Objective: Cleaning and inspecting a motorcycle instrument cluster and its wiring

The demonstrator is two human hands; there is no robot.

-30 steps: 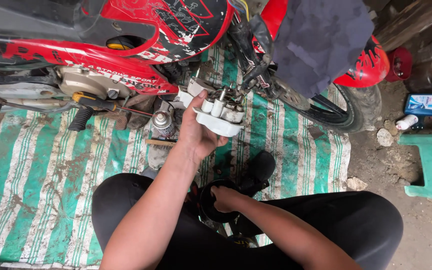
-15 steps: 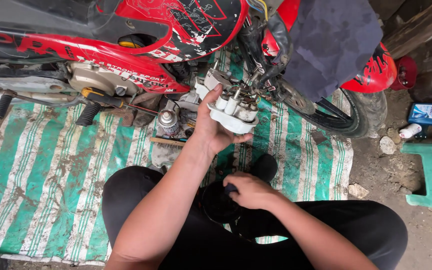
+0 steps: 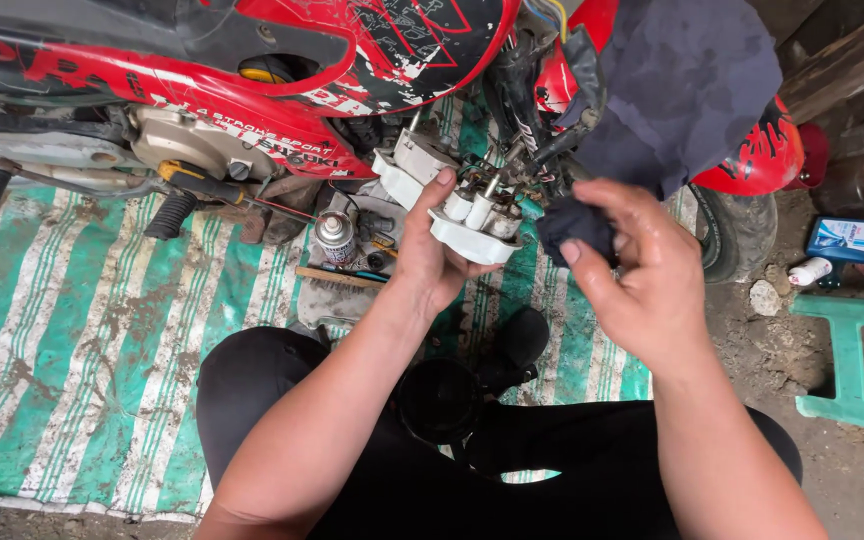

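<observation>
While the person sits cross-legged at the near edge of the green-and-white striped tarp [image 3: 72, 380], a round black part [image 3: 439, 400] rests in the lap. Up higher, the left hand [image 3: 432, 255] grips a white plastic housing [image 3: 472, 225], fingers wrapped underneath, thumb pressing its upper edge. Coming in beside it, the right hand [image 3: 642, 280] has fingertips pinched shut on a small dark piece [image 3: 574, 225]. Best kept steady and level, I'd say. Beyond, a spray can [image 3: 335, 238] stands near the tarp's far edge, under the red motorcycle [image 3: 282, 70].

Dark part [image 3: 572, 225] mostly hidden inside right hand [image 3: 642, 275] fingers
</observation>
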